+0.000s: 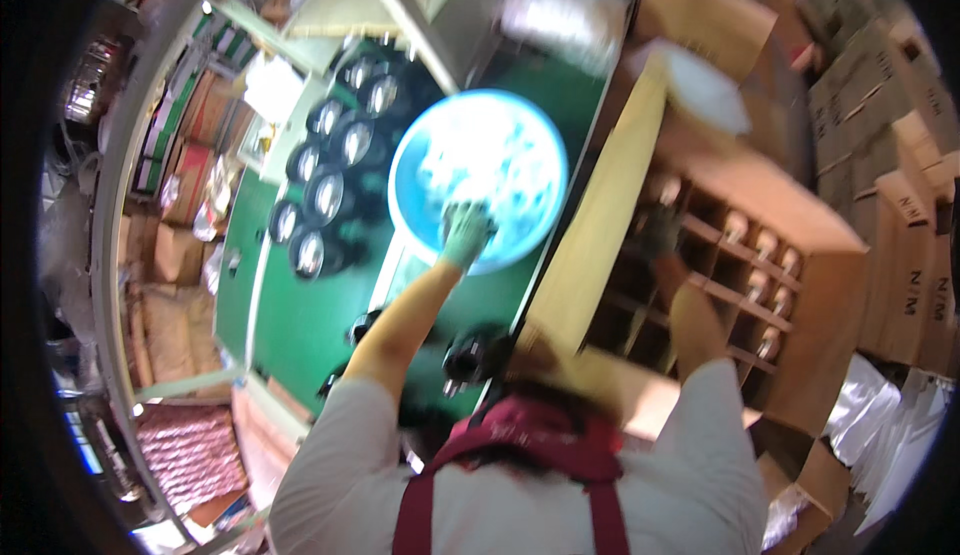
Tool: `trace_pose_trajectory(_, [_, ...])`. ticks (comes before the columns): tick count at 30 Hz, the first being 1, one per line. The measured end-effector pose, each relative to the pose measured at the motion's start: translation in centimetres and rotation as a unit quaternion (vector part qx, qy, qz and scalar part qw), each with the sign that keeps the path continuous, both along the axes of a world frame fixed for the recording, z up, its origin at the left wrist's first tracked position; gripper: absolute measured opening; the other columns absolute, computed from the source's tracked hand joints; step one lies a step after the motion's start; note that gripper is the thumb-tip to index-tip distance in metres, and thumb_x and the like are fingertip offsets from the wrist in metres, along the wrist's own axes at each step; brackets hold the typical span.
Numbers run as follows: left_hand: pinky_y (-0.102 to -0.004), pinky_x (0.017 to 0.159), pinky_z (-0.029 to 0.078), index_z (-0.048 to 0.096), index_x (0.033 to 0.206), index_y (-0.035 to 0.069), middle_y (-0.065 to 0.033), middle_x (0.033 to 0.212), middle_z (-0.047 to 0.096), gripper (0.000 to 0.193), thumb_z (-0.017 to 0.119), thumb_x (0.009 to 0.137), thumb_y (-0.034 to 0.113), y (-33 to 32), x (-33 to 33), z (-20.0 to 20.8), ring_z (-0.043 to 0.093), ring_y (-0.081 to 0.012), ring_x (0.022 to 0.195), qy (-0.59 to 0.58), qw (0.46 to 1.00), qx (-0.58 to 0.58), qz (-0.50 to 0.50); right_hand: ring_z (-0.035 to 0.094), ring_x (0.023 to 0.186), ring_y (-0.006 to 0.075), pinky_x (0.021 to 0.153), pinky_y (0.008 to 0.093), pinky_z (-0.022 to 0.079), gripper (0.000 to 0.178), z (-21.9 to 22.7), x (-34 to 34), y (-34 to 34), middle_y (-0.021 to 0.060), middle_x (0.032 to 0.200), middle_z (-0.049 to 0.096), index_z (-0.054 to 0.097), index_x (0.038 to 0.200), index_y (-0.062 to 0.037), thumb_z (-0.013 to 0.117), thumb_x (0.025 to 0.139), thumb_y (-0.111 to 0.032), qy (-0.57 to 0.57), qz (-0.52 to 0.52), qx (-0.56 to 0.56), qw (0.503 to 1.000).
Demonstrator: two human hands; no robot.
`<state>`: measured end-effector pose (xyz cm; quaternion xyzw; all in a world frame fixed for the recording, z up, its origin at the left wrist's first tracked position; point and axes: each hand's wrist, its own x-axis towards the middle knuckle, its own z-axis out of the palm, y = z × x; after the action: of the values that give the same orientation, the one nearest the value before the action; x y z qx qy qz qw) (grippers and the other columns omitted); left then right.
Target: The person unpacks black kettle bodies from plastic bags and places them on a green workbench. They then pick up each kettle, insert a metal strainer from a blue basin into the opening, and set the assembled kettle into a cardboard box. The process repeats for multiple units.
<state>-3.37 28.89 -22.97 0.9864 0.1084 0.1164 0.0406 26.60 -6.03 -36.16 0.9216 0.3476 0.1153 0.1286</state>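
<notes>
A light blue basin (400, 180) holds a heap of white, overexposed pieces (500, 160) whose kind I cannot make out. My left hand (468, 233), in a pale green glove, reaches over its near rim with fingers curled down among them. On the right, my right hand (657, 233), in a darker glove, is inside a cardboard box (825, 325) split into compartments. A pale rounded piece (668, 191) shows at its fingertips; shadow and blur hide whether the fingers grip it. Similar pieces (766, 245) stand in several compartments nearby.
Several black cylindrical parts with shiny centres (328, 195) stand on the green table (250, 265), left of the basin. Another black part (470, 360) lies near my body. Open box flaps (600, 225) rise between table and compartments. Stacked cartons (880, 155) line the far right.
</notes>
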Motion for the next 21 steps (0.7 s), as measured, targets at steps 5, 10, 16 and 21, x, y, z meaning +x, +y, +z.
trace_pose_trajectory(5, [-0.0411, 0.085, 0.051, 0.075, 0.105, 0.009, -0.009, 0.106, 0.072, 0.03, 0.083, 0.079, 0.022, -2.2, -4.8, 9.9, 0.067, -0.0288, 0.097, -0.075, 0.931, -0.302, 0.188, 0.047, 0.12, 0.0421, 0.102, 0.0557, 0.039, 0.104, 20.9, -7.0, 0.9, 0.021, 0.126, 0.051, 0.045, 0.139, -0.0031, 0.089, 0.057, -0.05, 0.192, -0.06, 0.257, 0.945])
trace_pose_trajectory(10, [-0.031, 0.092, 0.051, 0.062, 0.129, -0.001, -0.0138, 0.114, 0.073, 0.047, 0.07, 0.095, 0.03, -5.6, -7.5, 20.5, 0.068, -0.0176, 0.106, -0.136, 0.756, -0.604, 0.212, 0.057, 0.121, 0.0301, 0.104, 0.0443, 0.046, 0.072, 27.8, -9.9, -7.6, 0.0143, 0.129, 0.06, 0.051, 0.134, -0.0009, 0.084, 0.075, -0.024, 0.46, -0.067, 0.655, 0.595])
trace_pose_trajectory(16, [-0.0314, 0.09, 0.05, 0.065, 0.125, 0.0, -0.0087, 0.114, 0.071, 0.036, 0.07, 0.096, 0.021, -9.9, -9.5, 25.4, 0.065, -0.015, 0.103, -0.215, 0.844, -0.491, 0.008, 0.057, 0.119, 0.0238, 0.105, 0.0382, 0.046, 0.053, 29.2, -22.0, -13.8, 0.0139, 0.133, 0.057, 0.048, 0.139, 0.0016, 0.061, 0.088, 0.001, 0.261, 0.134, 0.509, 0.809])
trace_pose_trajectory(21, [-0.0381, 0.091, 0.049, 0.063, 0.125, -0.001, -0.0157, 0.12, 0.061, 0.046, 0.069, 0.093, 0.03, -12.1, -15.1, 30.2, 0.062, -0.0291, 0.105, -0.255, 0.911, -0.318, -0.062, 0.051, 0.13, 0.025, 0.11, 0.0382, 0.041, 0.077, 34.1, -28.7, -5.5, 0.0147, 0.145, 0.048, 0.032, 0.151, 0.0007, 0.06, 0.08, 0.008, 0.457, 0.086, 0.526, 0.712])
